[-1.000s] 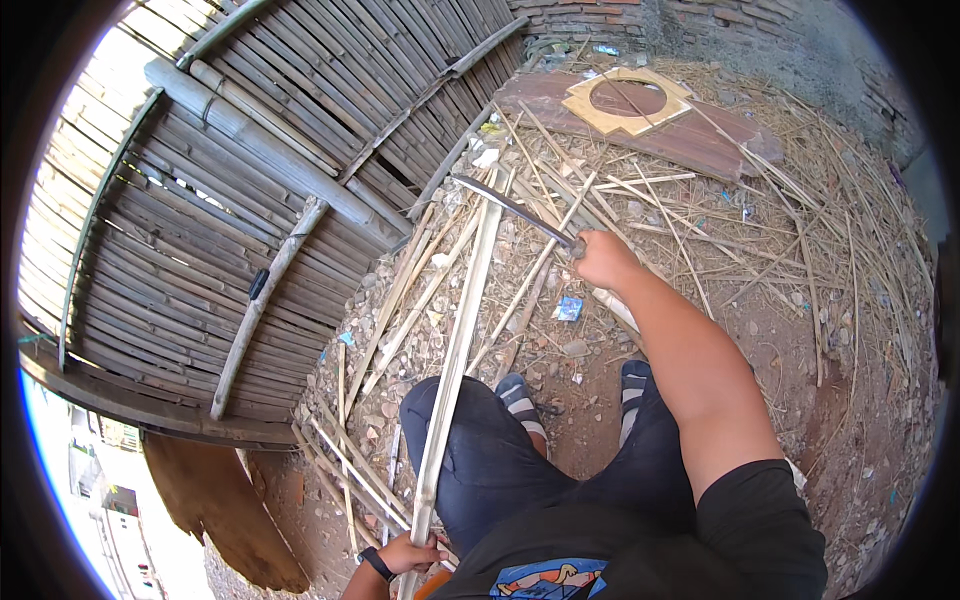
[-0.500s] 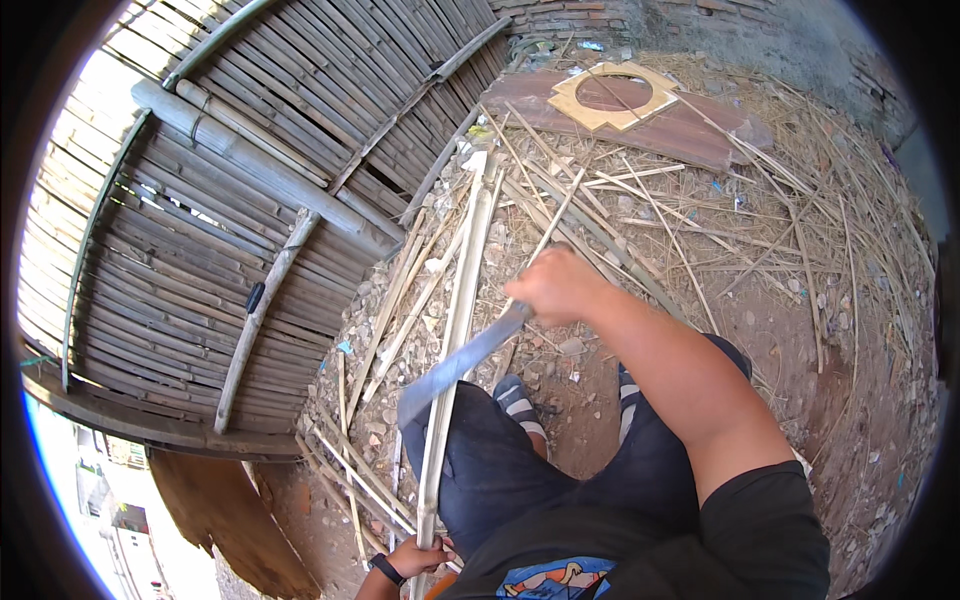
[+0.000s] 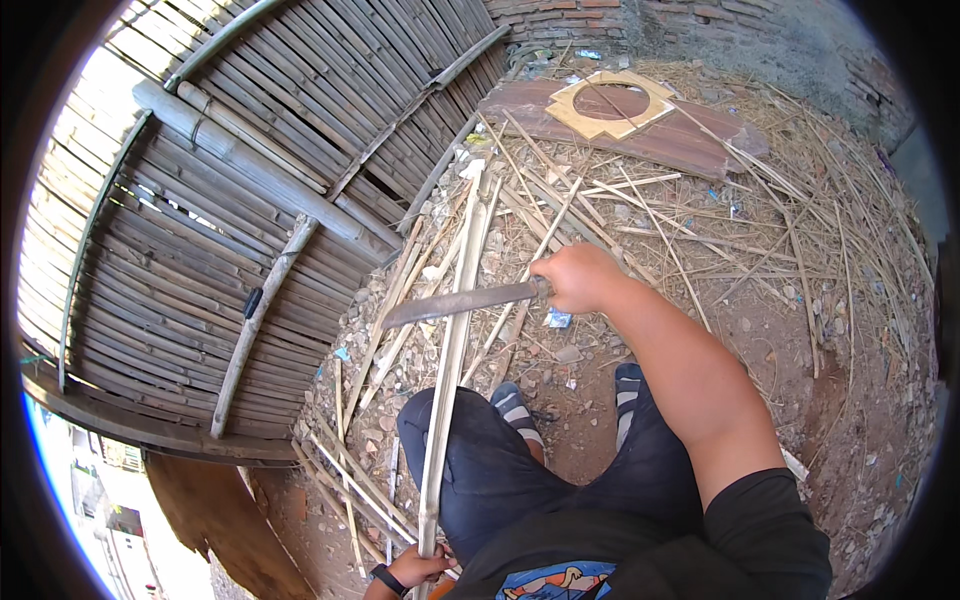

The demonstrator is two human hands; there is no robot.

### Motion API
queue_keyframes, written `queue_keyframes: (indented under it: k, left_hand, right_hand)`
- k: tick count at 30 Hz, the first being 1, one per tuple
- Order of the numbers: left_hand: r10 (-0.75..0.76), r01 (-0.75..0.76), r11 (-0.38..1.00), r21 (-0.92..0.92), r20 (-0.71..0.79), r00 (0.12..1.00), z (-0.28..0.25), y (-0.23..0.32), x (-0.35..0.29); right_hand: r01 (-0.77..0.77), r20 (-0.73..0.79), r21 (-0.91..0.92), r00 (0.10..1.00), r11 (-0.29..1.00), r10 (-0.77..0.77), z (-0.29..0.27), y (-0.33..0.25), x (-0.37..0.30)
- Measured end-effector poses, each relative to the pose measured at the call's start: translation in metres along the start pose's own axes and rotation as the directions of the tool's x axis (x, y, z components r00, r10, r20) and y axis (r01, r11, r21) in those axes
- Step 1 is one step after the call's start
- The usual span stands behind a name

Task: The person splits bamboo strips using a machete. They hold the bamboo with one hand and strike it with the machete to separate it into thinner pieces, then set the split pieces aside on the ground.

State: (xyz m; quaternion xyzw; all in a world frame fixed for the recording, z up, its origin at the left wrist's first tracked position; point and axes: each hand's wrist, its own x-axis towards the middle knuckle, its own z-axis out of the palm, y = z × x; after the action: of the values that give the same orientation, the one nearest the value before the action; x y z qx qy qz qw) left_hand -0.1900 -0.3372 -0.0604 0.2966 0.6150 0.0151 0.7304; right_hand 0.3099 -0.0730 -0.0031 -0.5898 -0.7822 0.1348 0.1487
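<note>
My right hand (image 3: 580,281) is closed round the handle of a machete (image 3: 462,302). Its broad, dull grey blade points left and lies across a long pale bamboo strip (image 3: 450,375); whether it touches the strip I cannot tell. The strip runs from the rubble ahead, over my left thigh, to my lower left. There my left hand (image 3: 418,567), with a dark band at the wrist, grips the strip's near end. Part of that hand is cut off by the lower edge.
On the left stands a bamboo slat wall (image 3: 200,290). Loose bamboo strips (image 3: 690,270) and dry straw litter the stony ground. A reddish-brown board (image 3: 690,150) with a yellow cut-out frame (image 3: 570,108) lies ahead, before a brick wall (image 3: 740,30). A brown sheet (image 3: 215,510) is at lower left.
The machete has moved away from me along the strip, from near my left knee to farther up, and its blade now lies more level. My left hand keeps its hold on the strip.
</note>
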Motion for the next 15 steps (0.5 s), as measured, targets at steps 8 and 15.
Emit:
queue_keyframes:
  k: [8, 15]
  left_hand:
    - [0.348, -0.183, 0.881, 0.437, -0.335, 0.876, 0.036, 0.002, -0.015]
    - [0.433, -0.231, 0.848, 0.477, -0.373, 0.820, 0.046, 0.007, -0.014]
  right_hand:
    - [-0.040, 0.090, 0.062, 0.995, 0.997, 0.034, -0.022, -0.006, 0.002]
    - [0.108, 0.110, 0.066, 0.987, 0.992, -0.115, -0.008, -0.019, -0.004]
